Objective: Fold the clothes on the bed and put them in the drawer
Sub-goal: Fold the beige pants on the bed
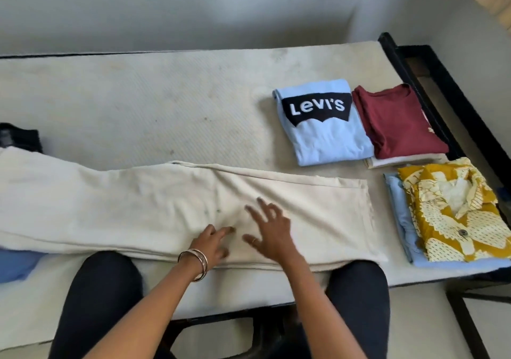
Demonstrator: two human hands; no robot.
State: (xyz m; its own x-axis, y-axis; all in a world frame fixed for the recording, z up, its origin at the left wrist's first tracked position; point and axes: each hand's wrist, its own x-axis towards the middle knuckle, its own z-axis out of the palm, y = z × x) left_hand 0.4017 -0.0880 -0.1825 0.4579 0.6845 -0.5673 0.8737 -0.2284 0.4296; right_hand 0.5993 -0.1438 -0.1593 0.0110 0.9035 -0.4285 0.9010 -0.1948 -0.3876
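Bare mattress (pixel 138 104), long cream trousers (pixel 110 206) lying flat, both grips spread on them

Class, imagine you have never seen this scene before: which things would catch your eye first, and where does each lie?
Probably the folded light blue T-shirt with the black Levi's logo, far right on the mattress, beside a folded maroon top. Nearer on the right lies a mustard-yellow and cream patterned shirt. Across the front stretch long cream trousers, with the left hand and right hand spread over them.
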